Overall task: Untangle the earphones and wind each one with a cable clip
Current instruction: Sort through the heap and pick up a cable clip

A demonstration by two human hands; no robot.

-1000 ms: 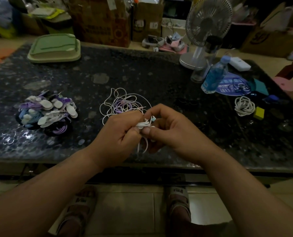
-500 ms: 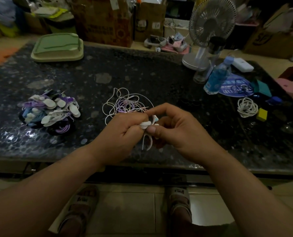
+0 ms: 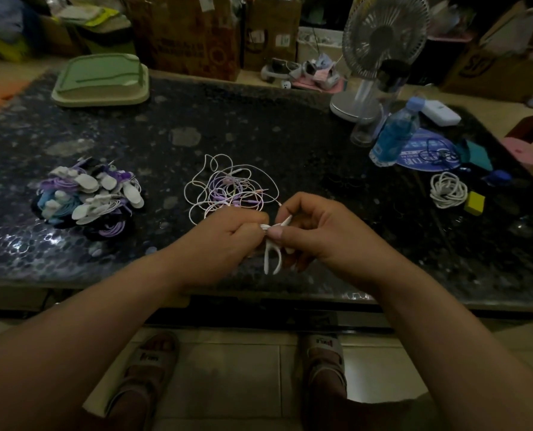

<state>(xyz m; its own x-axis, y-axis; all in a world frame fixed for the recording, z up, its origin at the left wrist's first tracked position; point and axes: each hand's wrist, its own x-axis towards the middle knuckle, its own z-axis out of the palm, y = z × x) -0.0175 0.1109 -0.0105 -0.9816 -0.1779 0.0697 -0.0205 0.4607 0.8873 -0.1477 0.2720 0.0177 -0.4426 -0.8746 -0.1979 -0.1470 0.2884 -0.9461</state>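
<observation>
Wound pile [image 3: 88,197] left, tangle [image 3: 227,188] mid-tabletop [image 3: 259,119]; left hand [image 3: 224,234] and right hand [image 3: 318,234] both pinch the white earphone bundle [image 3: 273,244] near the front edge: squeeze coils flat, clip across the middle.

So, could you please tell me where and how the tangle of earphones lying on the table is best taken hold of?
Probably by the white outer loop at the far edge of the tangle, pinched from above: it lies clear of the dense purple middle, where strands cross. The left hand and right hand hold the white earphone now.
</observation>
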